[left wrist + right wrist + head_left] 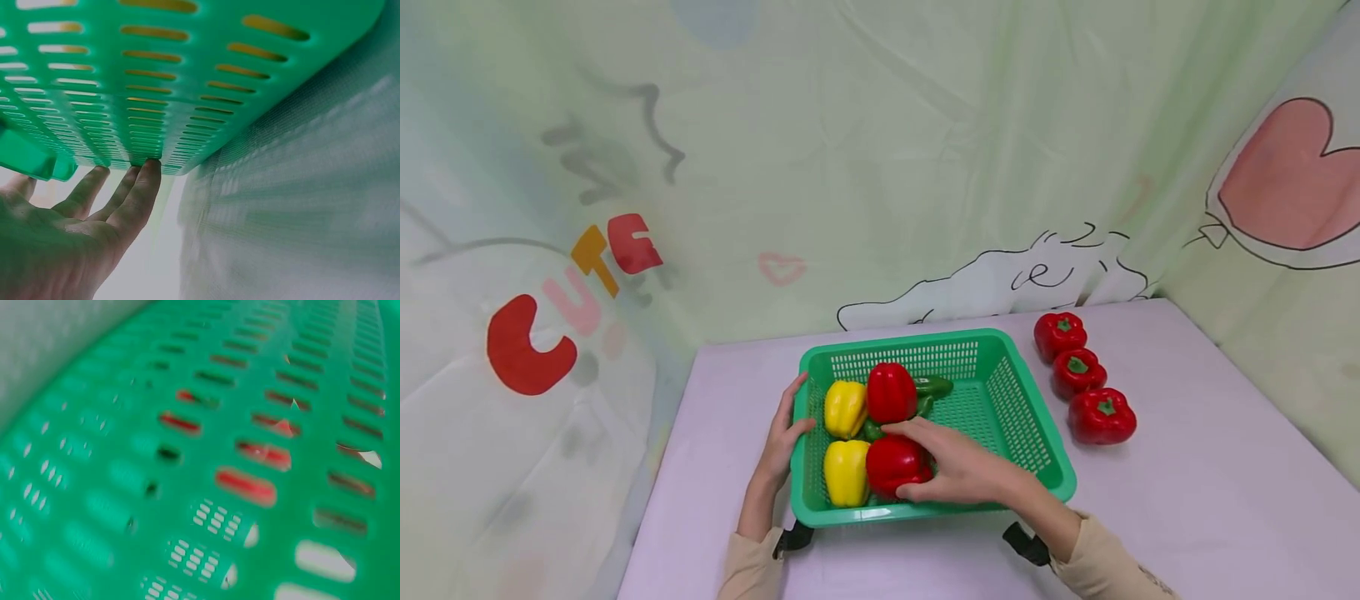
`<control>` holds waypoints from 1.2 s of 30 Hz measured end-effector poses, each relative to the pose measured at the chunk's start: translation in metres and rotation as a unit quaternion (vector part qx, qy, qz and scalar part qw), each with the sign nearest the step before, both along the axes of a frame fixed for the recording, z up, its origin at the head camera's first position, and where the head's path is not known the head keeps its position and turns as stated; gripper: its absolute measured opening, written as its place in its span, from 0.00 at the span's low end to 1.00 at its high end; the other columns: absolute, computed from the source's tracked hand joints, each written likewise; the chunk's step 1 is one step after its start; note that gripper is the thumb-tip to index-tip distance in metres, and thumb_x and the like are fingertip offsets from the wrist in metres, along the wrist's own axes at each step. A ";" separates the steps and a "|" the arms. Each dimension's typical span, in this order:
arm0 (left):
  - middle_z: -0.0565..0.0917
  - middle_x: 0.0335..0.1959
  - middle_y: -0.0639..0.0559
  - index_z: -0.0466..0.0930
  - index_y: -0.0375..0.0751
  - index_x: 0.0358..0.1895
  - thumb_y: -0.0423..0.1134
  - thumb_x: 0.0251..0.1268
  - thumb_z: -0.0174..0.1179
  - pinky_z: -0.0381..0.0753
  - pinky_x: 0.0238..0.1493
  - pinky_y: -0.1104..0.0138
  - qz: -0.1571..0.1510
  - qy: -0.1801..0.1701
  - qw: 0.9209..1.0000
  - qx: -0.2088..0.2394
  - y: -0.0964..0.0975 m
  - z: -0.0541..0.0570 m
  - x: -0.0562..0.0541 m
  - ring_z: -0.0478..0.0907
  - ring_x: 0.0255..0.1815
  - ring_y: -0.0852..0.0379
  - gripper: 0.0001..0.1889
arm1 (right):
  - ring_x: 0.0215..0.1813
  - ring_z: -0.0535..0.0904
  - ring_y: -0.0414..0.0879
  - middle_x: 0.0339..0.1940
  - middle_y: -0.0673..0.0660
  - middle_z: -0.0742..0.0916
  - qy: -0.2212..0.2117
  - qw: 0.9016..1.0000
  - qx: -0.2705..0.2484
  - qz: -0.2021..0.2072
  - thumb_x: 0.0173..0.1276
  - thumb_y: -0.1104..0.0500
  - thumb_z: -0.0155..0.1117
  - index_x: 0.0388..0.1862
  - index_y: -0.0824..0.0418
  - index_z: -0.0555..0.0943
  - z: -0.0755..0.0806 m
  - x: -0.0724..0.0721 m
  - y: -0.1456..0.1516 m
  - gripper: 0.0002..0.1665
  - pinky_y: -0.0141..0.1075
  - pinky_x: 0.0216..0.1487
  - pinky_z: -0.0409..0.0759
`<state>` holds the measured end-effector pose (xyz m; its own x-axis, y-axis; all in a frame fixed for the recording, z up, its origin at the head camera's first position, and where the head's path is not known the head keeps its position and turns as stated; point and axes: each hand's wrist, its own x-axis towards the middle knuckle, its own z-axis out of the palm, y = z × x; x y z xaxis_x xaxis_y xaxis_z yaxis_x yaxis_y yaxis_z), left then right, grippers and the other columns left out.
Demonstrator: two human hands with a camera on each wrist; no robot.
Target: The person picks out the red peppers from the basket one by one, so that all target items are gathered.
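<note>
My right hand [958, 467] grips a red bell pepper [893, 467] at the front of a green plastic basket [936, 510], thumb on its near side and fingers across its far side. Behind it sits another red bell pepper [891, 392], and along the basket's left side are two yellow bell peppers [846, 408]. Green peppers [934, 386] show partly between and behind them. My left hand [781, 446] rests against the basket's left side; in the left wrist view its fairly straight fingers [142, 187] touch the slotted wall. The right wrist view has the basket wall [206, 450] close up, hiding that hand.
Three red bell peppers [1077, 372] stand in a row on the pale table [1195, 467], right of the basket. A printed curtain [820, 167] hangs behind the table and along both sides.
</note>
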<state>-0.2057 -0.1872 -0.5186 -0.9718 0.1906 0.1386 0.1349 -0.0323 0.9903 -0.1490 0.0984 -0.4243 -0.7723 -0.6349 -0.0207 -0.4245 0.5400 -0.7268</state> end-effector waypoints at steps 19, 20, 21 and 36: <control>0.52 0.78 0.42 0.50 0.49 0.79 0.30 0.66 0.49 0.66 0.64 0.47 -0.010 0.003 1.000 -0.007 0.000 0.000 -0.002 0.59 0.71 0.39 0.37 | 0.59 0.73 0.55 0.61 0.56 0.79 0.026 0.996 0.002 -0.083 0.55 0.49 0.76 0.71 0.58 0.69 0.005 -0.010 0.048 0.46 0.43 0.43 0.84; 0.52 0.78 0.42 0.51 0.49 0.79 0.30 0.66 0.49 0.66 0.64 0.47 -0.007 0.004 1.000 -0.007 -0.001 0.000 -0.002 0.59 0.71 0.39 0.37 | 0.59 0.73 0.55 0.61 0.56 0.78 0.028 0.996 0.004 -0.085 0.55 0.49 0.76 0.71 0.58 0.69 0.005 -0.011 0.048 0.46 0.44 0.43 0.84; 0.53 0.78 0.42 0.51 0.49 0.78 0.30 0.66 0.49 0.66 0.64 0.47 -0.003 0.004 1.000 -0.007 -0.001 0.001 -0.002 0.59 0.71 0.40 0.37 | 0.59 0.73 0.54 0.61 0.56 0.78 0.031 0.996 0.005 -0.087 0.55 0.49 0.76 0.71 0.58 0.69 0.005 -0.011 0.049 0.45 0.44 0.43 0.84; 0.52 0.78 0.41 0.50 0.48 0.78 0.30 0.65 0.49 0.68 0.63 0.47 -0.001 0.006 1.000 -0.010 -0.001 -0.001 -0.001 0.59 0.71 0.37 0.37 | 0.55 0.75 0.54 0.60 0.58 0.79 0.040 0.993 0.000 -0.111 0.54 0.51 0.77 0.67 0.60 0.71 0.002 -0.010 0.067 0.43 0.45 0.43 0.84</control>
